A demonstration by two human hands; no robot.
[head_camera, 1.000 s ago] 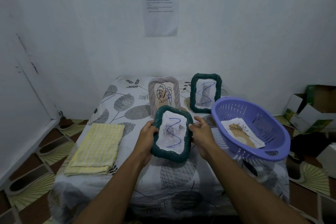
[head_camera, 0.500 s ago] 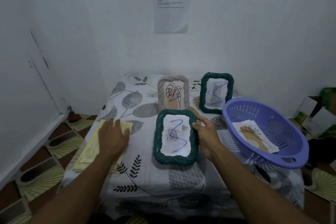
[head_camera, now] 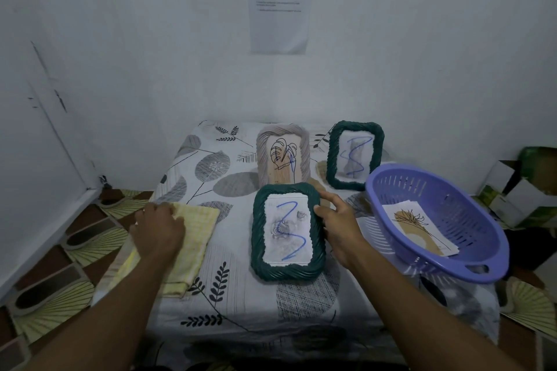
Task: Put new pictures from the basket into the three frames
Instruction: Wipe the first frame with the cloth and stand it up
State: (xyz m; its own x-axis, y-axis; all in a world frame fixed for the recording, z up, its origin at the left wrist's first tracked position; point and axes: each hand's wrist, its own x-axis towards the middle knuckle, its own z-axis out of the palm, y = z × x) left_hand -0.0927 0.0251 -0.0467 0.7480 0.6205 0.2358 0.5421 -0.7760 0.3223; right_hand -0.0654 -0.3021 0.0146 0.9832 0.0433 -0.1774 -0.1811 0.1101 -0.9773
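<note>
A dark green woven frame (head_camera: 287, 230) lies flat on the table in front of me, holding a picture with a blue scribble. My right hand (head_camera: 339, 227) grips its right edge. My left hand (head_camera: 158, 230) rests on the folded yellow cloth (head_camera: 193, 245) at the left, fingers curled on it. A beige frame (head_camera: 283, 156) with a leaf drawing and a second green frame (head_camera: 355, 155) with a blue scribble stand upright at the back. The purple basket (head_camera: 434, 226) at the right holds a loose picture (head_camera: 420, 230) of a brown plant.
The table (head_camera: 241, 292) wears a leaf-patterned sheet and stands against a white wall with a printed sheet (head_camera: 278, 3) taped on it. Cardboard boxes (head_camera: 518, 187) sit on the floor at the right. Tiled floor shows at the left.
The green frame went from held up in both hands to lying flat on the table. My left hand let go and moved left onto the yellow cloth.
</note>
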